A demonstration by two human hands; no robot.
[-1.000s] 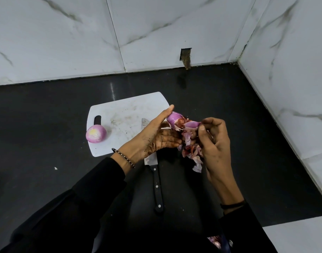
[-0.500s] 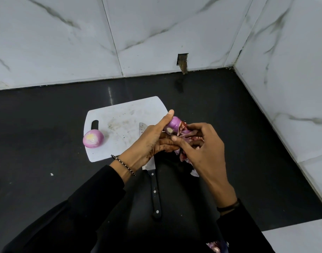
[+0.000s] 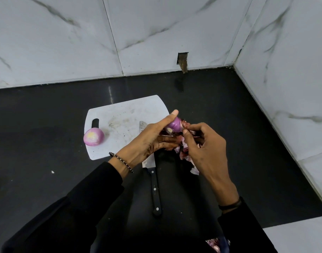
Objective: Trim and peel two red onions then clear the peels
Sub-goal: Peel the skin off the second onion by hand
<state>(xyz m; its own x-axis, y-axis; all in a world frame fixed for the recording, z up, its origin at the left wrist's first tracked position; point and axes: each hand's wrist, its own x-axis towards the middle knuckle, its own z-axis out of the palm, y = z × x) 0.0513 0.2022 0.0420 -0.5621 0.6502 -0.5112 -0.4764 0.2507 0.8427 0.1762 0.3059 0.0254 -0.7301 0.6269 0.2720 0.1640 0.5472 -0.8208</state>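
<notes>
My left hand [image 3: 152,137] grips a partly peeled red onion [image 3: 174,126] above the right edge of the white cutting board [image 3: 123,121]. Thumb and fingers of my right hand [image 3: 205,152] pinch a strip of skin at the onion's right side. Loose purple peels [image 3: 186,155] lie in a heap under both hands, partly hidden by them. A second onion [image 3: 93,136], peeled and pale purple, rests on the board's left edge. A black-handled knife [image 3: 153,181] lies on the board's near edge, blade mostly covered by my left hand.
The black countertop [image 3: 47,115] runs to marble walls at the back and right, meeting in a corner [image 3: 234,67]. A notch [image 3: 183,61] is cut in the back wall. A white ledge [image 3: 298,238] sits at the near right.
My right hand has shifted from the onion's far right side to its near side and pinches a new bit of skin. My left hand has turned the onion a little.
</notes>
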